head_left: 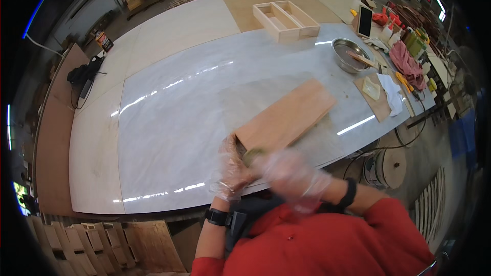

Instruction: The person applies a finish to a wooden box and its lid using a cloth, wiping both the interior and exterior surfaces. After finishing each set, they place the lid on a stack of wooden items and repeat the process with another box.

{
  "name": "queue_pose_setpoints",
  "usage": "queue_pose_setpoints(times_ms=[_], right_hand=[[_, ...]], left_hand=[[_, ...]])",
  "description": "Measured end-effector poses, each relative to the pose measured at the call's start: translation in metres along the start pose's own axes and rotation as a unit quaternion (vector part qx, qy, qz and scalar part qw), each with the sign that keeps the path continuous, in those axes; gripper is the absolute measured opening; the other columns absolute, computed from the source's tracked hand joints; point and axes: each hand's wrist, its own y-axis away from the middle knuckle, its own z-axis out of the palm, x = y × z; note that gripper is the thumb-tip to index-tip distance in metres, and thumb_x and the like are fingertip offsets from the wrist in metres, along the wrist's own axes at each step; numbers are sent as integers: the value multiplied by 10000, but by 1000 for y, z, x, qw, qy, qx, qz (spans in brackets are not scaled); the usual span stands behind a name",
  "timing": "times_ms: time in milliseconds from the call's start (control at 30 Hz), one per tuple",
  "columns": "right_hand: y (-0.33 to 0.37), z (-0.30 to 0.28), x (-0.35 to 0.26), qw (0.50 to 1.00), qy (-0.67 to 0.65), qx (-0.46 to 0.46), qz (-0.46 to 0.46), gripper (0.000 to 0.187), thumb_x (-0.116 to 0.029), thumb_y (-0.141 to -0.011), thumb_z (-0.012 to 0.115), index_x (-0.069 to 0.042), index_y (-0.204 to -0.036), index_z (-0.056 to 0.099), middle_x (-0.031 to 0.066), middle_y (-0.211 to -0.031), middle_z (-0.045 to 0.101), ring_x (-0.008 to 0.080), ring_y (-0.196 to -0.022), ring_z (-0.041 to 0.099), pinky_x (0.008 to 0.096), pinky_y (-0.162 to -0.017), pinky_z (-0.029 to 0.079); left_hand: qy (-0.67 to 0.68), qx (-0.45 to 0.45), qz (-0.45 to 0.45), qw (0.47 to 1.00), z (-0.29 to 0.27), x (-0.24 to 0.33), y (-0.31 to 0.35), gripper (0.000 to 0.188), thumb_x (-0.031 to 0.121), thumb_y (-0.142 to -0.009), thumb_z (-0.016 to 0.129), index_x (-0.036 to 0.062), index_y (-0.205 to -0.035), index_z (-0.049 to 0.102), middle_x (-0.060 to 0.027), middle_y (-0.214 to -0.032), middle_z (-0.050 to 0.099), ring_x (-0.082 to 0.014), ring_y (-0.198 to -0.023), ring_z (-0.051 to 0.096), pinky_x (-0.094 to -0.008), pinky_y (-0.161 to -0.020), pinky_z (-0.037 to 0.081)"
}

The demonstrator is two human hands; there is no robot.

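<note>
A long reddish-brown wooden box or thick board [286, 115] lies at a slant on the clear plastic sheet covering the table. My left hand [231, 169], in a thin clear plastic glove, grips its near left end. Also gloved, my right hand [294, 176] is smeared by motion just beside that end. At its fingertips is a small greenish pad [253, 156], pressed close to the wood's near corner. Exactly how the right fingers close round the pad is blurred.
Beyond the wood stand a pale two-compartment wooden box [285, 20] and a steel bowl [353, 55] with a brush across it. Rags, bottles and a phone [364, 21] crowd the right side. A black cable [404, 145] hangs near a bucket [383, 168]. A dark bundle [84, 74] lies far left.
</note>
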Motion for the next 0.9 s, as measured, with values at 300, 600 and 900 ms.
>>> queue_pose_setpoints(times_ms=[300,600,900], right_hand=[[58,-11,98,968,72,66,233,85,-144,-885,517,-75,-867,563,137,-685,591,305,-637,616,437,-550,488],[39,5,88,994,-2,69,83,196,-138,-835,600,-66,-1017,614,133,-711,610,276,-707,641,407,-596,513],[50,7,110,982,54,24,179,102,-155,-889,511,-77,-864,572,145,-785,608,279,-694,628,404,-570,504]], left_hand=[[3,24,10,1000,-11,13,5,962,324,-544,874,-12,-1316,408,-183,-1216,475,-323,-1133,489,-425,-982,418],[47,-27,-16,998,-11,5,5,1017,296,-584,881,-2,-1352,286,-132,-1270,407,-250,-1216,436,-372,-1045,377],[55,4,-14,998,-7,9,1,952,297,-533,882,-8,-1297,403,-166,-1207,461,-301,-1136,478,-397,-986,415]])
